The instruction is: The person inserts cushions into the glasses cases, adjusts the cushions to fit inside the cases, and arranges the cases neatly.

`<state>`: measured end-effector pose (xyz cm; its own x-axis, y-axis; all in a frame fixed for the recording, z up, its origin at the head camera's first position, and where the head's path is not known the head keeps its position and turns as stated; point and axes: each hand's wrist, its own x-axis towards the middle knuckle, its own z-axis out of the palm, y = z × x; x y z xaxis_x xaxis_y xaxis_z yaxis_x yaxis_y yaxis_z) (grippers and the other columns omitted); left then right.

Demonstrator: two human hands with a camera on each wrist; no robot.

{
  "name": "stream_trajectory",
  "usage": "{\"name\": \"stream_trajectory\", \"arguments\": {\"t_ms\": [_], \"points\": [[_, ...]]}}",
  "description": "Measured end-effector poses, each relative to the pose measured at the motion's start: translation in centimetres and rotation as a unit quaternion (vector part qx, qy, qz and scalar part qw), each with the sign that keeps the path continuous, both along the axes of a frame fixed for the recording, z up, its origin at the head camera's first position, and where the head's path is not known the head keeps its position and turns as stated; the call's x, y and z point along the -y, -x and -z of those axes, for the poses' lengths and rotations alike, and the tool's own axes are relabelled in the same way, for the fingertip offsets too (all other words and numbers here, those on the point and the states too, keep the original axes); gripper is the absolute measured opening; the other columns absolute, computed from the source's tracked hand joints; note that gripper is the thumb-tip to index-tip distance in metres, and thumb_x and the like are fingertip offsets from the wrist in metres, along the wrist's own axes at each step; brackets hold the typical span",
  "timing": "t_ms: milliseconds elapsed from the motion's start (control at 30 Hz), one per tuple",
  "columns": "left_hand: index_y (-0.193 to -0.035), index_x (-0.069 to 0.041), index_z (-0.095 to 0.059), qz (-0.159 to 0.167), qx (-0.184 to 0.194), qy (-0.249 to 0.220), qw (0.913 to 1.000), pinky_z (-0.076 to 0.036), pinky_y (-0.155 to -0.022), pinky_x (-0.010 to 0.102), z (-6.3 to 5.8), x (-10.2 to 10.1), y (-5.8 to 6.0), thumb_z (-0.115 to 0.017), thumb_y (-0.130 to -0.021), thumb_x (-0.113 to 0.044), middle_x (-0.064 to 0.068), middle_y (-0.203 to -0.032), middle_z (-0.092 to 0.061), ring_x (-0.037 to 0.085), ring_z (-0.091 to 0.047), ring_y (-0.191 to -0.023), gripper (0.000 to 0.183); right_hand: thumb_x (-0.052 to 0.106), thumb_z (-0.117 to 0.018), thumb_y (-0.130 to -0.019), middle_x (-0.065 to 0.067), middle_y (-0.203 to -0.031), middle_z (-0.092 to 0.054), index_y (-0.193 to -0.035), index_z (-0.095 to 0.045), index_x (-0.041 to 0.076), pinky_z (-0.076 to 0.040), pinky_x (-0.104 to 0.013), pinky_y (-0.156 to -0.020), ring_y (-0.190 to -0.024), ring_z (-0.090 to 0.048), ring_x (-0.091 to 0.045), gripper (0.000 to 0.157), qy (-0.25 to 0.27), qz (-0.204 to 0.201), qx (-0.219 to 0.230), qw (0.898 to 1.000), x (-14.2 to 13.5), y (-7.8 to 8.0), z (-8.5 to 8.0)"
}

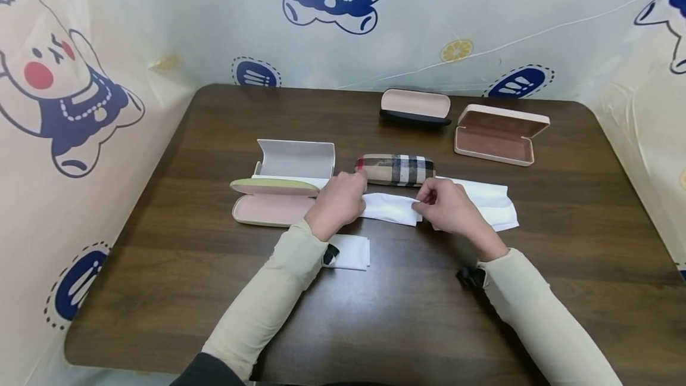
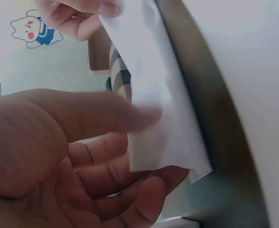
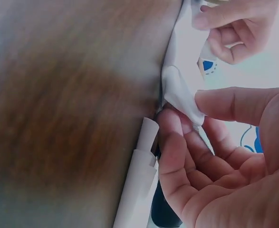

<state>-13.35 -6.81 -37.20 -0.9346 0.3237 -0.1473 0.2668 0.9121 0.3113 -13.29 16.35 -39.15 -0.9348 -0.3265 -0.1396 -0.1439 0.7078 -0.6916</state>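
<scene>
Both hands hold a folded white cloth (image 1: 390,208) stretched between them over the table's middle. At its left end, my left hand (image 1: 339,202) pinches it, thumb on top and fingers beneath, as the left wrist view shows. My right hand (image 1: 449,207) pinches the opposite end between thumb and fingertips; in the right wrist view the cloth (image 3: 179,88) droops a little at that corner. Just behind the cloth lies a closed plaid glasses case (image 1: 398,170). A second white cloth (image 1: 490,198) is spread beyond my right hand, and a folded white cloth (image 1: 351,252) lies near my left wrist.
To the left, a green-lidded glasses case (image 1: 270,209) with pink lining stands open before an open grey case (image 1: 297,159). Toward the back right are an open black case (image 1: 415,117) and an open pinkish case (image 1: 494,143). The brown table (image 1: 161,279) meets patterned curtains behind.
</scene>
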Motion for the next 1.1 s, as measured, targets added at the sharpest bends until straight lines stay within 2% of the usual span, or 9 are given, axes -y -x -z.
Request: {"name": "stream_trajectory", "arguments": {"t_ms": [100, 200, 333, 467, 667, 800, 933, 1000, 1100], "points": [[-0.078, -0.007, -0.06, 0.001, 0.013, -0.003, 0.9999, -0.039, -0.055, 0.032, 0.3, 0.1, 0.3, -0.065, -0.085, 0.002, 0.003, -0.063, -0.049, 0.019, -0.046, -0.06, 0.013, 0.013, -0.071, -0.091, -0.005, -0.075, -0.062, -0.087, -0.065, 0.008, -0.047, -0.035, -0.055, -0.052, -0.056, -0.018, 0.009, 0.002, 0.002, 0.002, 1.0, 0.1, 0.0, 0.1], [-0.07, -0.008, -0.058, 0.002, 0.023, 0.005, 0.9997, -0.041, -0.057, 0.032, 0.5, 0.2, 0.6, -0.07, -0.085, 0.0, 0.002, -0.06, -0.048, 0.02, -0.048, -0.061, 0.02, 0.012, -0.071, -0.09, -0.005, -0.078, -0.063, -0.09, -0.066, 0.007, -0.046, -0.035, -0.059, -0.059, -0.057, -0.018, 0.007, -0.012, -0.002, -0.003, 1.0, 0.4, 0.0, 0.2], [-0.066, -0.01, -0.058, 0.008, 0.02, 0.021, 0.9996, -0.049, -0.065, 0.036, 0.5, 0.3, 0.8, -0.075, -0.084, -0.003, 0.003, -0.065, -0.056, 0.022, -0.057, -0.069, 0.025, 0.013, -0.074, -0.088, -0.004, -0.08, -0.064, -0.096, -0.07, 0.005, -0.045, -0.037, -0.067, -0.07, -0.055, -0.021, 0.012, -0.061, -0.026, -0.014, 0.998, 1.1, 0.3, 0.2], [-0.063, -0.011, -0.056, 0.022, 0.009, 0.038, 0.999, -0.05, -0.073, 0.038, 0.5, 0.3, 0.7, -0.069, -0.086, -0.003, 0.004, -0.07, -0.058, 0.024, -0.06, -0.075, 0.027, 0.014, -0.076, -0.087, -0.002, -0.073, -0.06, -0.092, -0.07, 0.006, -0.042, -0.037, -0.065, -0.069, -0.052, -0.022, 0.011, -0.104, -0.043, -0.015, 0.994, 1.7, 0.4, 0.2], [-0.064, -0.011, -0.05, 0.015, 0.028, 0.019, 0.9993, -0.039, -0.059, 0.034, -0.5, 0.3, 0.1, -0.062, -0.088, -0.008, 0.0, -0.061, -0.039, 0.02, -0.044, -0.064, 0.028, 0.012, -0.071, -0.088, -0.001, -0.068, -0.053, -0.077, -0.064, 0.01, -0.04, -0.035, -0.063, -0.066, -0.048, -0.021, 0.013, -0.107, -0.051, -0.019, 0.993, 1.8, 0.2, 0.2], [-0.072, -0.01, -0.053, 0.008, 0.054, -0.04, 0.9977, -0.033, -0.057, 0.031, -1.3, 0.6, 0.0, -0.063, -0.087, -0.008, -0.001, -0.065, -0.04, 0.018, -0.04, -0.063, 0.018, 0.013, -0.069, -0.087, -0.002, -0.069, -0.054, -0.077, -0.063, 0.01, -0.04, -0.035, -0.062, -0.062, -0.049, -0.019, 0.012, -0.069, -0.04, -0.015, 0.997, 1.2, -0.1, -0.1], [-0.085, -0.01, -0.062, 0.003, 0.069, -0.112, 0.9913, -0.041, -0.065, 0.031, -1.7, 1.3, 0.1, -0.065, -0.086, -0.008, 0.001, -0.077, -0.057, 0.02, -0.05, -0.071, 0.004, 0.013, -0.072, -0.087, -0.002, -0.069, -0.056, -0.085, -0.066, 0.007, -0.042, -0.033, -0.06, -0.06, -0.05, -0.017, 0.009, 0.01, -0.007, 0.022, 1.0, 0.3, -0.2, -0.4], [-0.09, -0.008, -0.065, 0.006, 0.077, -0.149, 0.9858, -0.043, -0.071, 0.032, -1.9, 1.5, 0.1, -0.067, -0.088, -0.008, 0.004, -0.083, -0.061, 0.022, -0.053, -0.076, 0.003, 0.012, -0.074, -0.088, -0.003, -0.068, -0.054, -0.09, -0.068, 0.004, -0.041, -0.031, -0.058, -0.059, -0.049, -0.017, 0.01, 0.061, 0.012, 0.049, 0.997, -0.2, -0.3, -0.6], [-0.103, -0.006, -0.068, 0.005, 0.097, -0.201, 0.9748, -0.047, -0.08, 0.034, -2.2, 1.8, 0.0, -0.072, -0.09, -0.008, 0.006, -0.098, -0.066, 0.023, -0.057, -0.087, 0.014, 0.009, -0.076, -0.088, -0.005, -0.071, -0.058, -0.1, -0.068, -0.001, -0.044, -0.03, -0.057, -0.063, -0.051, -0.017, 0.018, 0.134, 0.034, 0.087, 0.987, -0.8, -0.4, -0.9]]}}
